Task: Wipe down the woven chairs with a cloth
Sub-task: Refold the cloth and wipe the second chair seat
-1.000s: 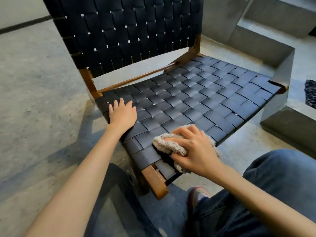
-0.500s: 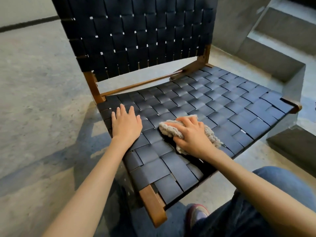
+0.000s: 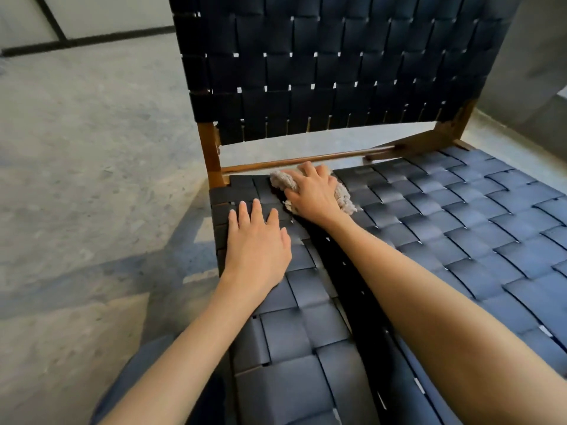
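Note:
A low chair with a dark woven strap seat point(image 3: 445, 234) and a woven backrest point(image 3: 322, 72) on a brown wooden frame point(image 3: 211, 154) fills the view. My right hand point(image 3: 310, 191) grips a bunched beige cloth point(image 3: 342, 197) and presses it on the seat's rear left corner, close to the wooden back rail. My left hand point(image 3: 256, 243) lies flat on the seat's left edge, fingers straight, just in front of the cloth. Most of the cloth is hidden under my right hand.
Grey concrete floor point(image 3: 92, 148) spreads to the left of the chair. A grey concrete wall or block point(image 3: 534, 72) rises at the right behind the backrest. A dark strip point(image 3: 92, 41) runs along the base of the far wall.
My right hand has slid the cloth from the seat's front edge back to its rear left corner. My left hand stayed flat on the left edge. The view moved closer over the seat.

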